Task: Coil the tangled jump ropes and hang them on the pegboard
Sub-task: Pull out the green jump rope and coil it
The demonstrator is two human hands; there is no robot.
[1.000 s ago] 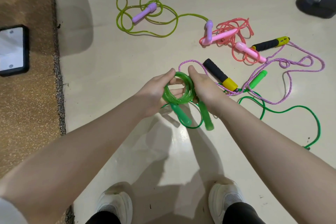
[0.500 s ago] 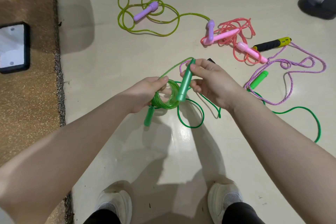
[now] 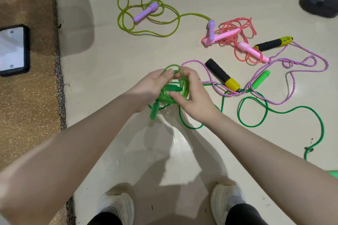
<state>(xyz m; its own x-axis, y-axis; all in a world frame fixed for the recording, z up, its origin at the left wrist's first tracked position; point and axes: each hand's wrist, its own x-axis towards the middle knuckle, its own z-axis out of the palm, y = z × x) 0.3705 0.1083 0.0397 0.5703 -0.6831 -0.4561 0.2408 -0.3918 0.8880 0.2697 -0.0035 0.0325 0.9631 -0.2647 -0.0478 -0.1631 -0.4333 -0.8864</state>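
Five jump ropes show in all. One, a translucent green rope (image 3: 173, 87), is wound into a small coil held above the floor at the centre of the frame; one of its handles (image 3: 154, 110) hangs below the coil and the other (image 3: 174, 88) lies across the middle of the coil. The other four lie loose on the floor: a yellow-green rope (image 3: 146, 22) with two purple handles at upper centre, a pink rope (image 3: 236, 42) with two pink handles bunched to its right, a lilac braided rope (image 3: 292, 64) with two black-and-yellow handles at centre right, and a dark green rope (image 3: 274, 113) trailing to the lower right, with one bright green handle (image 3: 260, 79) in view.

Both forearms reach in from the bottom corners and meet at the coil. The left hand (image 3: 148, 87) grips the coil's left side, its fingers curled around the strands with the thumb on top. The right hand (image 3: 195, 100) holds the right side, its fingers (image 3: 175, 95) pinching the strands.

The floor (image 3: 109, 60) is pale, glossy and marked by soft shadows. A brown speckled mat (image 3: 27, 106) covers the left edge, with a black-framed flat object (image 3: 12, 50) on it at upper left. Two white shoes (image 3: 117, 208) stand at the bottom, and another person's dark shoe (image 3: 318, 5) shows at upper right.
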